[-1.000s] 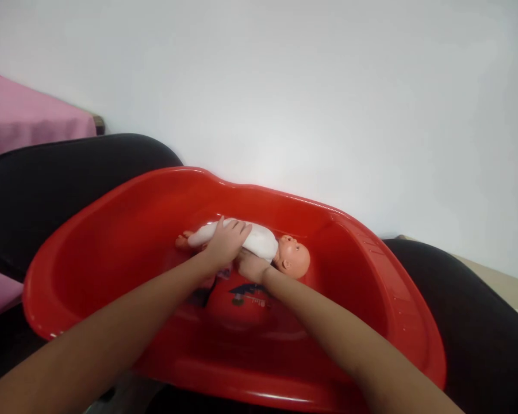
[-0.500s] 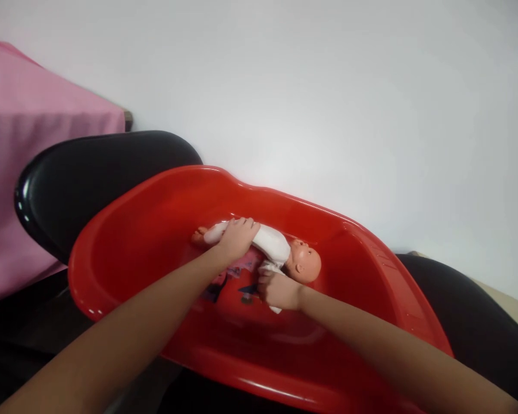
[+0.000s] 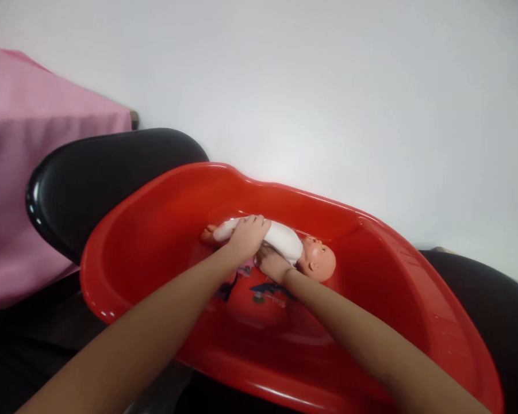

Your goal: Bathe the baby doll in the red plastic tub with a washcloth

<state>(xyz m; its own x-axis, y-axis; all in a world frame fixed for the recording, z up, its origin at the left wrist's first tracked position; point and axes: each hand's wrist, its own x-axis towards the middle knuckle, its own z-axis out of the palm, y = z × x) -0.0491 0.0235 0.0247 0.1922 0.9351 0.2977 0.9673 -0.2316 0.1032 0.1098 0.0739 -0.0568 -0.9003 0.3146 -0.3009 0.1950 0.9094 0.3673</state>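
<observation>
While left fingers (image 3: 259, 221) drape over it, doll (image 3: 284, 241) lies beneath.

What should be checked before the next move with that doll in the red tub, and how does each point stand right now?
1. Doll lies inside the red tub: ok.
2. Left hand rests over the doll's middle: ok.
3. Right hand at the doll's near side: ok; whether it grips, cannot tell.
4. Doll's head uncovered: ok.
5. Tub sitting steady on the black seats: cannot tell.
6. Water in the tub: cannot tell.
</observation>
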